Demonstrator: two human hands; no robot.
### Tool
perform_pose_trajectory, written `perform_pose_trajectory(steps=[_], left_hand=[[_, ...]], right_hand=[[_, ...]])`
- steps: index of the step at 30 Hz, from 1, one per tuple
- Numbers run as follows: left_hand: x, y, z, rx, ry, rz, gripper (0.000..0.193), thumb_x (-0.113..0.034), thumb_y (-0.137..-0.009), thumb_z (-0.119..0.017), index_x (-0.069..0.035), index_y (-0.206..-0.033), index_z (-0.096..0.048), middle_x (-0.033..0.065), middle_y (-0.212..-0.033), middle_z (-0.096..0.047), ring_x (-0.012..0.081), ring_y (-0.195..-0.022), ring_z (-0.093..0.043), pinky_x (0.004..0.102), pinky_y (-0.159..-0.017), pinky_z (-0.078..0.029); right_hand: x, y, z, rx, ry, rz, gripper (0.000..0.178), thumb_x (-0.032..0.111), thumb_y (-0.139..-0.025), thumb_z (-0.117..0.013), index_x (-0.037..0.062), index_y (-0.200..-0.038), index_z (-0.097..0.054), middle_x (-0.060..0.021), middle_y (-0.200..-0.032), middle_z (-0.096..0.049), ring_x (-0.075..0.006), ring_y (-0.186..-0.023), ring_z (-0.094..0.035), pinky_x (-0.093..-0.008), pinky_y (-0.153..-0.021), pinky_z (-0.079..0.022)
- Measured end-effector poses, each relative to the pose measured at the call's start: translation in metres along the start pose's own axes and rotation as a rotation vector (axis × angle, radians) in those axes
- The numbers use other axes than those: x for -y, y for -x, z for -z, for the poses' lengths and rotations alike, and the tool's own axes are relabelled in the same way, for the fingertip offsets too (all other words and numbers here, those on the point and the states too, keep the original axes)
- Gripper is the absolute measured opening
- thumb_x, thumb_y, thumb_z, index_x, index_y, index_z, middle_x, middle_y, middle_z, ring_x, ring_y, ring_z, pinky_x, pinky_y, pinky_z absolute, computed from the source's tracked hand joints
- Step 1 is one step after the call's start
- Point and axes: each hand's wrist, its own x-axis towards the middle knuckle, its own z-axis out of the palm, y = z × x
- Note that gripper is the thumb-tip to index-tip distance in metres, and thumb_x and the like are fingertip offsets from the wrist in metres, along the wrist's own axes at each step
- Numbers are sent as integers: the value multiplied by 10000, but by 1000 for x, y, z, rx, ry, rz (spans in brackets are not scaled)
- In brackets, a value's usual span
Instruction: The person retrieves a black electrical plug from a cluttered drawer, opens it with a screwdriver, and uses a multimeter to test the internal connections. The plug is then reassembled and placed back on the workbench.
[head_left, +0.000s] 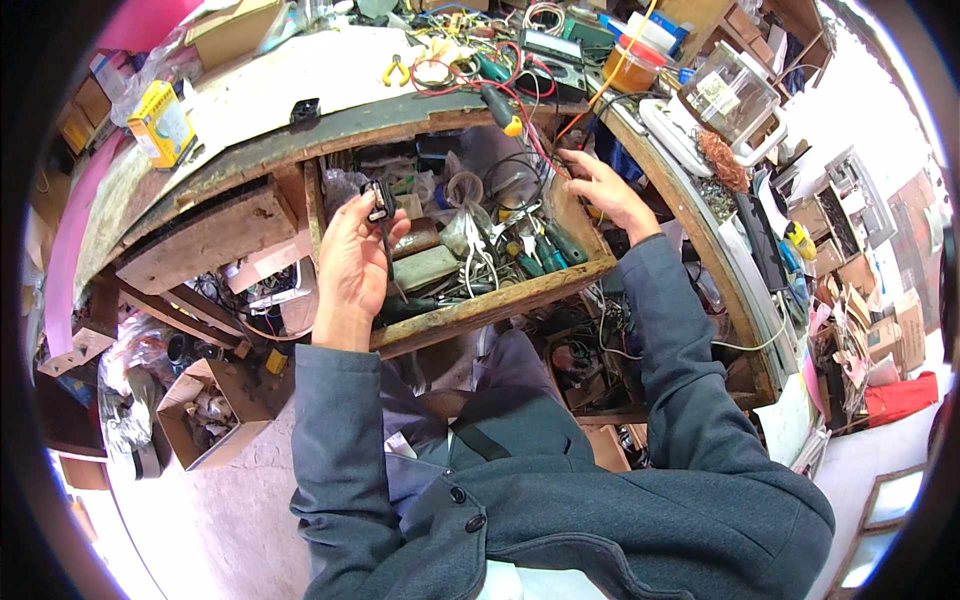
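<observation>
At the left end of the open wooden drawer, my left hand is closed round a small black part with shiny metal bits. A thin dark strip hangs down beside my palm; I cannot tell whether it belongs to the part. My right hand rests at the drawer's right side, fingers stretched out beside a red lead. Inside the drawer lie pliers with pale handles, several green-handled screwdrivers, a flat grey-green block and a roll of tape.
Across the worktop stand a yellow box, yellow-handled pliers, a yellow-and-black tool, a meter and an orange tub. Copper wire lies at right. A cardboard box sits on the floor.
</observation>
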Motion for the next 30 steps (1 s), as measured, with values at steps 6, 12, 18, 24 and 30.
perform_pose_trajectory(steps=[6, 12, 18, 24, 30], left_hand=[[0, 1, -3, -10, -13, 5, 197, -152, -997, -734, -15, -1125, -672, 119, -1064, -709, 252, -940, -713, 379, -822, -642], [0, 3, -4, -5, -3, 7, 207, -153, -997, -727, -4, -1125, -660, 140, -1065, -698, 272, -976, -710, 404, -865, -641], [2, 5, -6, 45, 2, 11, 302, -108, -1027, -656, 30, -1281, -569, 186, -1167, -663, 338, -1085, -691, 446, -960, -621], [2, 2, -1, 73, 26, -8, 314, -78, -1029, -624, 32, -1314, -551, 215, -1204, -658, 377, -1113, -689, 463, -981, -619], [1, 0, -2, -4, 62, -2, 299, -70, -1039, -589, 58, -1308, -560, 209, -1181, -676, 383, -1100, -709, 471, -964, -634]], right_hand=[[-26, 6, 3, -310, 287, 23, 313, 303, -962, -757, 0, -1042, -770, -86, -826, -740, -141, -734, -647, -324, -712, -519], [-1, 34, 6, -416, 255, -21, 432, 342, -1011, -721, -17, -783, -644, -30, -624, -520, -101, -616, -456, -333, -577, -398], [131, 55, 13, -1, -136, -108, 223, 279, -1036, -688, 97, -940, -602, 85, -676, -457, -31, -541, -374, -245, -470, -302], [188, 5, -6, 191, -619, 173, 157, 186, -1068, -635, 65, -1164, -661, 107, -703, -434, 2, -528, -352, -198, -460, -262], [179, -20, -70, 149, -733, 29, 67, 155, -1051, -646, 93, -1073, -656, 106, -647, -438, -11, -498, -365, -206, -439, -245]])
